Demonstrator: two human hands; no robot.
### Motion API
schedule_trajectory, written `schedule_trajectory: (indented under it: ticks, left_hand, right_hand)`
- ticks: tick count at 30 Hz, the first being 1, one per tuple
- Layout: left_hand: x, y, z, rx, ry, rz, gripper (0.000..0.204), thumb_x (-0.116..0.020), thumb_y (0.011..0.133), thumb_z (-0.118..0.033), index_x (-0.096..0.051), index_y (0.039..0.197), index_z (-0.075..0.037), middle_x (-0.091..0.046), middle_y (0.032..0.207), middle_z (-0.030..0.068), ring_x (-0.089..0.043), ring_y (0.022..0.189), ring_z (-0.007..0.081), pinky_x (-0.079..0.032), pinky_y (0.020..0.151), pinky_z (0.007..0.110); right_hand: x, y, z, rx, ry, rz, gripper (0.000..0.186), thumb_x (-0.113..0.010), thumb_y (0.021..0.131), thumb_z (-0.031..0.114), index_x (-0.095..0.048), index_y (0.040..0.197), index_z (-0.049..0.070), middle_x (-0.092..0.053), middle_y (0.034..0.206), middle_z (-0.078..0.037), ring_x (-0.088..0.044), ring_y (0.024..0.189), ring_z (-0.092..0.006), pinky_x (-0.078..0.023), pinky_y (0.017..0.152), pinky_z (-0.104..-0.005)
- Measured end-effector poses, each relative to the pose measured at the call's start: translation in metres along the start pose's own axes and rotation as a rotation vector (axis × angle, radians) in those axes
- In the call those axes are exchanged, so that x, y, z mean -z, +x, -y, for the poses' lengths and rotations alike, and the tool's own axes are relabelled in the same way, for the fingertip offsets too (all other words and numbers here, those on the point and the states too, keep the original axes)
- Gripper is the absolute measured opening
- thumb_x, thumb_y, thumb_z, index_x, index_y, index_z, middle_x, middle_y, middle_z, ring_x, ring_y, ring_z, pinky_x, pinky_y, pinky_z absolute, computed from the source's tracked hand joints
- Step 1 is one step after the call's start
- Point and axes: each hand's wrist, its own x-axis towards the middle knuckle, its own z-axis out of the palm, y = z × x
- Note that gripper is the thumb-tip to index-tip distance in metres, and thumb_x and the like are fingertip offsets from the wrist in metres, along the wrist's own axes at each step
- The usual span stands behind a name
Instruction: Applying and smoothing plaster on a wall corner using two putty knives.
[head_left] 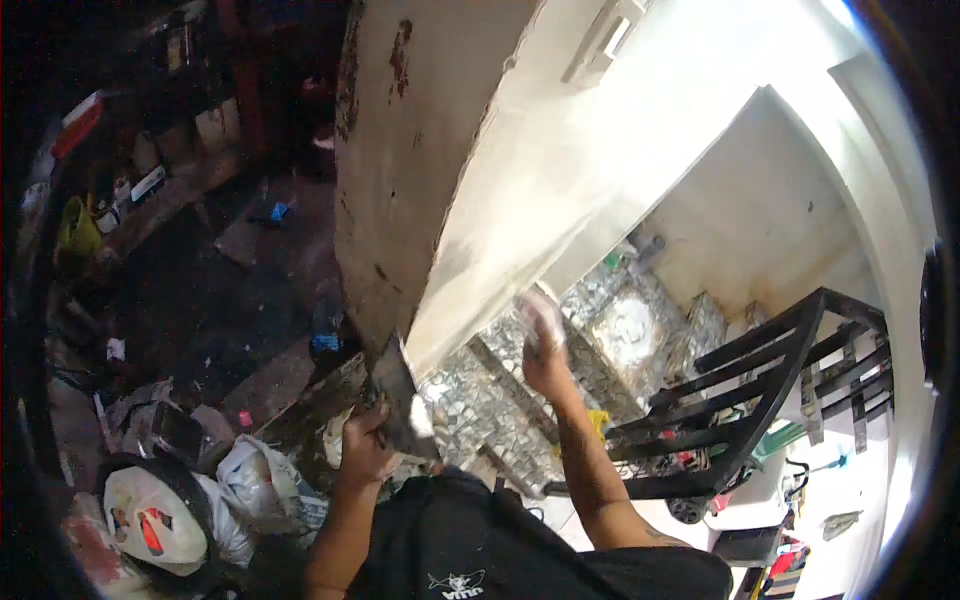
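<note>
My left hand (366,442) is closed on the edge of a dark flat plate (393,392), tilted beside the bottom of the wall corner. A white lump of paste (420,416) sits at the plate's right side. My right hand (542,345) is raised over the stone-patterned steps, near the lower edge of the pale wall (520,190). White smears cover its fingers, and motion blurs them, so I cannot make out whether they hold anything.
Stone-patterned steps (470,385) climb to the right, with a white patch (632,328) on one. A black railing (770,400) stands at right. A bucket (155,515) with pale contents and plastic bags (262,480) crowd the lower left. Clutter fills the dark room at left.
</note>
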Motion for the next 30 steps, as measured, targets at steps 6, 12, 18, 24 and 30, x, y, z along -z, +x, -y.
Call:
schedule_trajectory:
  ticks: [6, 12, 18, 24, 30]
  left_hand:
    - [-0.026, -0.003, -0.002, 0.03, 0.231, 0.038, 0.034, -0.047, 0.081, -0.005, -0.042, 0.115, -0.002, -0.051, 0.108, 0.0082, -0.051, 0.099, 0.0191, -0.041, 0.086, 0.036]
    - [-0.004, 0.0, 0.001, 0.114, -0.046, -0.005, 0.033, -0.045, 0.082, -0.003, -0.043, 0.115, -0.005, -0.051, 0.109, 0.0081, -0.051, 0.1, 0.022, -0.041, 0.088, 0.036]
    - [0.011, 0.001, -0.008, 0.195, -0.199, -0.195, 0.024, -0.051, 0.078, -0.006, -0.049, 0.102, -0.003, -0.059, 0.089, 0.0088, -0.06, 0.073, 0.0227, -0.051, 0.069, 0.033]
    - [0.022, 0.004, -0.022, 0.228, -0.048, -0.419, 0.026, -0.053, 0.076, -0.007, -0.05, 0.102, -0.009, -0.059, 0.086, 0.0074, -0.061, 0.069, 0.0207, -0.052, 0.06, 0.033]
    - [0.021, 0.0, -0.03, 0.141, -0.004, -0.425, 0.025, -0.053, 0.075, -0.006, -0.051, 0.1, -0.011, -0.06, 0.084, 0.0027, -0.06, 0.071, 0.0179, -0.052, 0.061, 0.03]
  right_hand:
    - [0.039, 0.153, 0.048, 0.338, -0.369, -0.521, 0.058, -0.038, 0.059, -0.018, -0.052, 0.11, 0.007, -0.046, 0.111, -0.017, -0.047, 0.101, -0.0341, -0.041, 0.083, -0.0388]
    - [0.016, 0.187, 0.043, 0.362, -0.446, -0.542, 0.056, -0.047, 0.06, -0.014, -0.051, 0.111, 0.011, -0.047, 0.11, -0.014, -0.046, 0.103, -0.0309, -0.034, 0.089, -0.0428]
    - [-0.015, 0.17, 0.027, 0.359, -0.484, -0.599, 0.052, -0.055, 0.061, -0.005, -0.052, 0.11, 0.013, -0.047, 0.11, -0.014, -0.045, 0.105, -0.0317, -0.029, 0.091, -0.05]
    - [-0.05, 0.124, 0.01, 0.324, -0.478, -0.504, 0.046, -0.057, 0.061, 0.001, -0.053, 0.106, 0.012, -0.046, 0.109, -0.014, -0.046, 0.104, -0.0336, -0.03, 0.091, -0.0508]
    - [-0.091, 0.076, -0.013, 0.279, -0.428, -0.457, 0.04, -0.059, 0.065, 0.015, -0.056, 0.105, 0.018, -0.045, 0.115, -0.01, -0.041, 0.108, -0.0302, -0.026, 0.092, -0.0525]
